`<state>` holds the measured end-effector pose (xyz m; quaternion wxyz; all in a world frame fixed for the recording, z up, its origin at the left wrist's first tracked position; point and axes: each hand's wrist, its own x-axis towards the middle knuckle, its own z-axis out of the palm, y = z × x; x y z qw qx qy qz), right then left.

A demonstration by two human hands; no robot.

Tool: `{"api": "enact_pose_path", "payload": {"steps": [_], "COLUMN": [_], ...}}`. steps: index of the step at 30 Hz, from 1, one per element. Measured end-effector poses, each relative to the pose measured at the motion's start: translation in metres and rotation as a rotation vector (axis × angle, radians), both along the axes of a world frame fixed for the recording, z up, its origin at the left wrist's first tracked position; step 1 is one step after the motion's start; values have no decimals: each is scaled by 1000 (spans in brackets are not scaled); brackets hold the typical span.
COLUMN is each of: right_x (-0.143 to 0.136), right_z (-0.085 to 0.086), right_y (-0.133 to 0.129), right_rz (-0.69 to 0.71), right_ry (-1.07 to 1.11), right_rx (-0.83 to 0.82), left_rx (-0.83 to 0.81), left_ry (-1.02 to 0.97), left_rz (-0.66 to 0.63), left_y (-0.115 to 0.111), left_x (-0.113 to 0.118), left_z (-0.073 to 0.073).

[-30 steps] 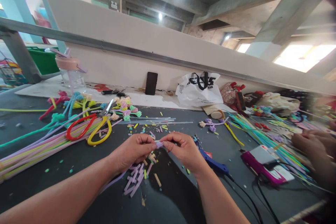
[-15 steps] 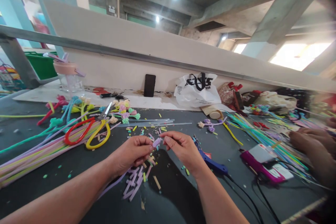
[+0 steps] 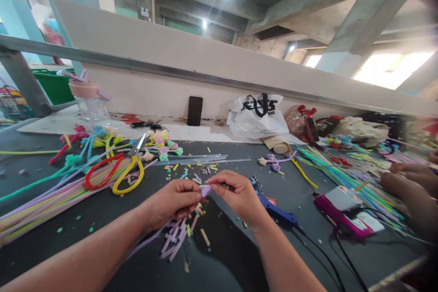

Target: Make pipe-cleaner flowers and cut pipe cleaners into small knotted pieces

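Observation:
Between my two hands, over the middle of the dark table, is a small light purple fuzzy piece. My left hand pinches its left end, and a long purple stem trails down below that hand. The fingertips of my right hand are closed on the piece's upper right side. Short cut purple pieces lie in a pile just below my hands. Scissors with one red and one yellow handle rest on a bundle of pastel stems at the left.
A blue glue gun lies beside my right wrist, with its cord running toward the front. Farther right are a magenta device, more coloured stems and another person's hands. A phone, a bottle and a white bag stand behind.
My right fingertips have moved slightly left and closed onto the purple piece, where a small gap showed before. The other person's hands at the right have shifted slightly.

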<state>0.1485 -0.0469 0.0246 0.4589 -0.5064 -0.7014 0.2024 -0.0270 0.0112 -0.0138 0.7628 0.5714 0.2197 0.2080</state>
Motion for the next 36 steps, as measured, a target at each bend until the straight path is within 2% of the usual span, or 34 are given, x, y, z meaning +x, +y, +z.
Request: {"api": "enact_pose_path", "payload": {"steps": [8, 22, 29, 36], "right_x": [1, 0, 0, -2], "right_z": [0, 1, 0, 1], "right_y": [1, -1, -1, -1], "right_rz": [-19, -10, -12, -11], "right_ry": [-34, -23, -34, -50], "right_rx": [-24, -56, -47, -44], "left_rx": [-20, 44, 35, 32], "left_ry": [-1, 6, 32, 42], "left_rz": [-53, 20, 18, 68], "left_y": [2, 1, 0, -1], "left_x": [-2, 1, 0, 2], "left_z": [2, -1, 4, 3]}}
